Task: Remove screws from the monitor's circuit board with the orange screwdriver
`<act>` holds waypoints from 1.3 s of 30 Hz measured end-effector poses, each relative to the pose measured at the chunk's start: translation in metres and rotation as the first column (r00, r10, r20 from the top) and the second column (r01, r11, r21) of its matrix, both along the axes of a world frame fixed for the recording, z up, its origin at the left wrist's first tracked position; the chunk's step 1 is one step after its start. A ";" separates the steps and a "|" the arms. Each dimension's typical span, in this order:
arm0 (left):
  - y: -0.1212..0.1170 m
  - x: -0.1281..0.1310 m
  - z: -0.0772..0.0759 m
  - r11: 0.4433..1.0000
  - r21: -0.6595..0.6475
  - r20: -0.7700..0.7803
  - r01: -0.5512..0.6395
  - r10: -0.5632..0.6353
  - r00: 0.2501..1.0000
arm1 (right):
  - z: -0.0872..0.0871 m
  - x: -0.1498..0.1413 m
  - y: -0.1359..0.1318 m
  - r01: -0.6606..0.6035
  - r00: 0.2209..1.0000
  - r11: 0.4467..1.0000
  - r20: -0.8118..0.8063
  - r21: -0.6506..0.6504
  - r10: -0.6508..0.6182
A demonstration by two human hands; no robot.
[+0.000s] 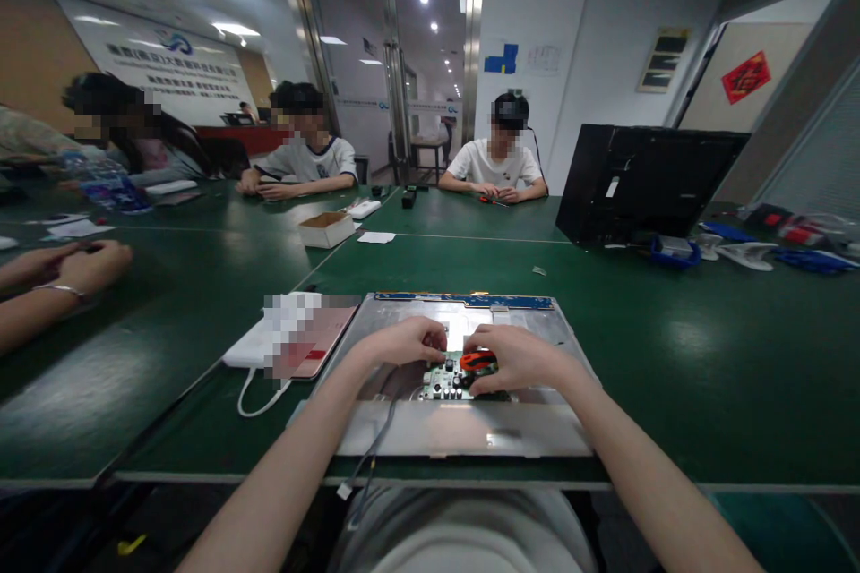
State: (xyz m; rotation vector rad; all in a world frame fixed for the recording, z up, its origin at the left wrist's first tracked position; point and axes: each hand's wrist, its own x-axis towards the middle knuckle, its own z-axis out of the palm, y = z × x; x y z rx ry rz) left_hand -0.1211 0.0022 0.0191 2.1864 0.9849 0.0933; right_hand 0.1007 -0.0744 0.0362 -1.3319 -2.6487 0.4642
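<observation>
"What have they got down there, at the near side of the tabletop (678,376)?"

"A metal panel (537,430), lying flat, with a green board (444,387) on it, about the middle. A blue strip (463,301) runs along the panel's far edge."

"And the hands?"

"The right hand (516,358) is curled round an orange-and-black tool (478,362), over the board's right part. Looks like a screwdriver handle to me, but I can't see its tip. The left hand (411,340) has its fingers bent in at the board's far left. Whether they pinch anything or just steady it, I can't tell."

"So which step is this?"

"I'd judge they're working at some fixing on the board, loosening or tightening; I couldn't say which."

"What would the next move call for?"

"A steady board, I'd think, the tool kept upright and off the small parts. And care with that cable (384,430) on the left; its white plug (345,490) hangs over the near edge, where a forearm could snag it."

"Anything close by?"

"Just left of the panel, a white block (252,345) and a pink case (336,336)."
</observation>
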 end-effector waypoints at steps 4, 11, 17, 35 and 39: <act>0.000 0.000 -0.001 1.000 0.011 -0.001 0.017 -0.017 1.000 | -0.002 0.003 0.002 -0.005 0.998 1.000 -0.059 -0.011 0.004; 0.004 -0.003 0.005 0.982 0.169 0.075 -0.085 0.073 0.994 | 0.000 0.011 0.009 0.144 0.939 0.988 -0.322 0.057 -0.119; 0.009 -0.015 0.028 0.900 0.386 0.030 -0.203 0.208 0.978 | 0.006 0.019 0.013 0.386 0.750 0.913 -0.621 0.130 -0.228; 0.023 0.008 0.019 0.924 0.383 -0.391 -0.008 0.170 0.904 | -0.013 0.004 0.056 0.076 0.338 0.853 -0.791 -0.517 -0.510; 0.021 0.001 0.017 0.924 0.381 -0.335 -0.027 0.165 0.928 | -0.026 0.006 0.052 0.038 0.243 0.821 -0.792 -0.569 -0.560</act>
